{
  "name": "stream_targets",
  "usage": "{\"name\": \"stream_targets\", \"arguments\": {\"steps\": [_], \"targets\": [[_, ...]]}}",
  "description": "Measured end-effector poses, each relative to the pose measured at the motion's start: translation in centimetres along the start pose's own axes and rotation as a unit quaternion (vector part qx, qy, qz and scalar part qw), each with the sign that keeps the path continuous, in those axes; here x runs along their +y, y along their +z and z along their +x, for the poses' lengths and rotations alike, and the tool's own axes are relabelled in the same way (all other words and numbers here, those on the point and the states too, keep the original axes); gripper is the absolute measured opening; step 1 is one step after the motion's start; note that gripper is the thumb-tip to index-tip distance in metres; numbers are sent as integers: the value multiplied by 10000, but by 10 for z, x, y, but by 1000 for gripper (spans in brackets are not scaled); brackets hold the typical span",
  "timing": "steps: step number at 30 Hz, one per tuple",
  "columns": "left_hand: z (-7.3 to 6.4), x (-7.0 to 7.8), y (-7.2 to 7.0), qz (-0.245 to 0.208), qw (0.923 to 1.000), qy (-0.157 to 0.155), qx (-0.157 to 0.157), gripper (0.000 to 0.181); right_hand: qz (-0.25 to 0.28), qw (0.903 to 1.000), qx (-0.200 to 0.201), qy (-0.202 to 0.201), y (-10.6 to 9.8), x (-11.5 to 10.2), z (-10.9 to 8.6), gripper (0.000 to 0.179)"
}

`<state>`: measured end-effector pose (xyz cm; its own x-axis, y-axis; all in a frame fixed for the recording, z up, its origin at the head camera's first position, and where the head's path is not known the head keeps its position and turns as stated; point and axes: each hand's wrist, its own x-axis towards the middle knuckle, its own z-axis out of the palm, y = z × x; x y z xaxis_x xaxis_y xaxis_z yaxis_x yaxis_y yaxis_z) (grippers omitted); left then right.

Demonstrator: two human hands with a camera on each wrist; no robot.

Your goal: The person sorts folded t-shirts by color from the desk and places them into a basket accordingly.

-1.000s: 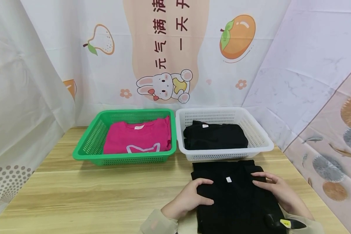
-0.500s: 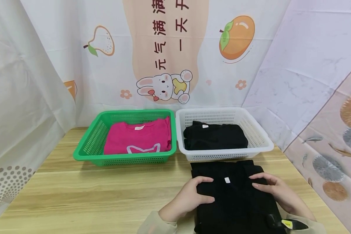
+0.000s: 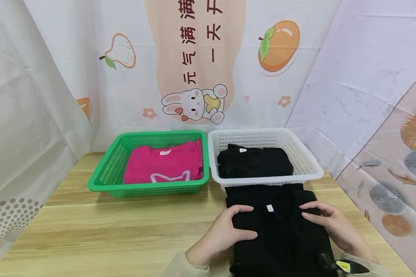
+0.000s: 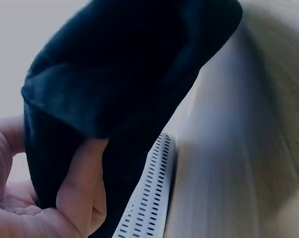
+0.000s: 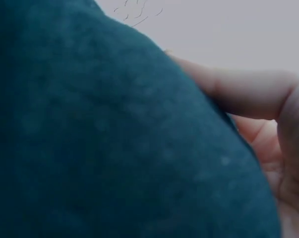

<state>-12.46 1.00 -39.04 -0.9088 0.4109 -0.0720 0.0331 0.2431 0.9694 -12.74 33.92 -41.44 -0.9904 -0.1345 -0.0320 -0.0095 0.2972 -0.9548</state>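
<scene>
A folded black shirt with a white neck label is between my two hands, its far edge overlapping the front of the white basket. My left hand grips its left side, thumb on top; in the left wrist view, fingers curl round the cloth, which is held up off the table. On the other side my right hand holds the right edge. The right wrist view is mostly filled by dark cloth, and the fingers behind it are partly hidden.
Inside the white basket lies another folded black garment. Left of it stands a green basket with a folded pink shirt. A printed curtain hangs behind both. Bare wooden tabletop extends to the left.
The black shirt has shifted slightly forward and up, and its far edge now covers part of the white basket's front. Both hands keep their hold on its sides.
</scene>
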Motion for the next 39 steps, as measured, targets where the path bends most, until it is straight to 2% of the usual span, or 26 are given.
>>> {"name": "stream_targets", "arguments": {"steps": [7, 13, 19, 24, 28, 34, 39], "targets": [[-6, 9, -6, -359, 9992, 134, -53, 67, 596, 9968, 196, -499, 3, -12, -2, 24], [-8, 15, -11, -370, 9987, 359, -2, 62, 779, 9933, 339, -786, 2, -22, -4, 26], [-9, 24, -20, -352, 9988, 339, 47, 52, 925, 9915, 456, -791, 2, -33, -7, 28], [-9, 30, -26, -865, 9957, 344, 10, 49, 1085, 9898, 649, -664, 4, -44, -5, 27], [-9, 36, -29, -1210, 9917, 423, -49, 50, 1331, 9849, 812, -750, 4, -54, -4, 26], [-7, 48, -34, -850, 9948, 509, 223, 54, 1945, 9710, 825, -1121, 0, -68, 1, 29], [-5, 57, -38, -490, 9975, 461, 222, 69, 2082, 9696, 769, -1029, -3, -77, 7, 29]]}}
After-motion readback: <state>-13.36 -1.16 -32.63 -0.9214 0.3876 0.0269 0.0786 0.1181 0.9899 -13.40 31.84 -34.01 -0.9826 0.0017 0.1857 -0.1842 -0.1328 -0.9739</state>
